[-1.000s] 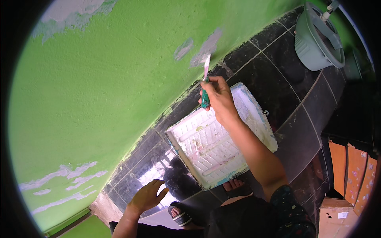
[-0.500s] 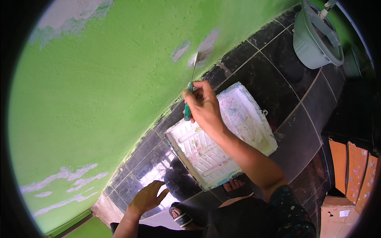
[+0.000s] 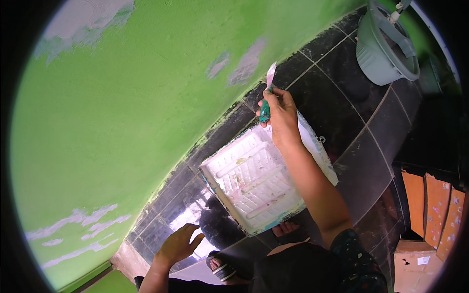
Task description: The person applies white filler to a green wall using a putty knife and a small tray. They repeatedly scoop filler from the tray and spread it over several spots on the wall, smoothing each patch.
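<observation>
My right hand (image 3: 282, 115) is closed round the green handle of a putty knife (image 3: 271, 75), whose pale-smeared blade points up and stands apart from the wall patches. Below that hand lies a white paint tray (image 3: 249, 176) with a ribbed slope and dried smears; my forearm hides part of its right side. On the green wall (image 3: 122, 107) are two grey filler patches, a larger one (image 3: 246, 61) and a smaller one (image 3: 218, 64). My left hand (image 3: 179, 242) hangs at the lower left over the dark floor, fingers apart, holding nothing.
A grey-green bucket (image 3: 383, 49) stands at the upper right beside the wall. Cardboard boxes (image 3: 417, 259) are at the lower right. Dark floor tiles (image 3: 337, 97) run along the wall. My sandalled foot (image 3: 220, 265) is just below the tray's near corner. More pale patches (image 3: 83, 12) mark the wall.
My right hand has moved right, taking the putty knife off the larger filler patch. The blade has turned and now shows its broad pale face. My left hand has barely moved.
</observation>
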Available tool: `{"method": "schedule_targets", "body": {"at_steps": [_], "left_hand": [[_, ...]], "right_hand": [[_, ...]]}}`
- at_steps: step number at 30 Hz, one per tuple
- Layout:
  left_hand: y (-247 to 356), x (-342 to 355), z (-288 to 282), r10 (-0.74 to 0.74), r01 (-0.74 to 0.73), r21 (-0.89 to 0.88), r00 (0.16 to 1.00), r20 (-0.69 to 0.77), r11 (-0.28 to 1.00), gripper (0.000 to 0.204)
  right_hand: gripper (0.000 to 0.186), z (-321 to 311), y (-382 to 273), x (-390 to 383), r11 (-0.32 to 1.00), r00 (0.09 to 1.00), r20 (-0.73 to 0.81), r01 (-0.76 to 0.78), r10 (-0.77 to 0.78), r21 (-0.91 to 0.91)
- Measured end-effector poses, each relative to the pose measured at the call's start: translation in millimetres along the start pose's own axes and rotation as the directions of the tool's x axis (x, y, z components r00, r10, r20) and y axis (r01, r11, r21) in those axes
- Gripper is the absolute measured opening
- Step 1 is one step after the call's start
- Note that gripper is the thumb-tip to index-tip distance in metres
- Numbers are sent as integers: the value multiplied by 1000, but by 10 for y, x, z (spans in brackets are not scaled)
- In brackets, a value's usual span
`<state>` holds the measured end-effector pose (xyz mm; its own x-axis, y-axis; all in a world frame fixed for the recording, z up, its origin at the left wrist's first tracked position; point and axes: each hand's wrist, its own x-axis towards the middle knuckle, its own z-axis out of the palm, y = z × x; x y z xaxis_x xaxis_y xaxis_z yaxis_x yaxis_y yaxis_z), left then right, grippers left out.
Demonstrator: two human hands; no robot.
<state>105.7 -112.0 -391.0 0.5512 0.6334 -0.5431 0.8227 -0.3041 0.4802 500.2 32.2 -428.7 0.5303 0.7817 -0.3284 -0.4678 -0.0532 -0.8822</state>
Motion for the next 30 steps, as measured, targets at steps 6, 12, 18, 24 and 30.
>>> {"method": "schedule_targets", "body": {"at_steps": [6, 12, 18, 24, 30], "left_hand": [[15, 67, -11, -49, 51, -29, 997, 60, 998, 43], [-23, 164, 7, -41, 43, -42, 998, 39, 998, 41], [3, 213, 26, -86, 89, -54, 995, 47, 995, 40], [133, 206, 60, -157, 161, -38, 983, 90, 986, 41], [325, 208, -172, -224, 225, -94, 974, 24, 970, 39]], "right_hand": [[36, -330, -126, 190, 1000, 999, -38, 1, 0, 11], [35, -359, -236, 564, 997, 998, -42, 43, -46, -64], [31, -127, -106, 1112, 983, 985, -143, 75, -100, -169], [41, 269, 141, 937, 909, 979, -54, 159, -194, -386], [36, -105, -110, 1126, 965, 959, -218, 129, -180, -227]]}}
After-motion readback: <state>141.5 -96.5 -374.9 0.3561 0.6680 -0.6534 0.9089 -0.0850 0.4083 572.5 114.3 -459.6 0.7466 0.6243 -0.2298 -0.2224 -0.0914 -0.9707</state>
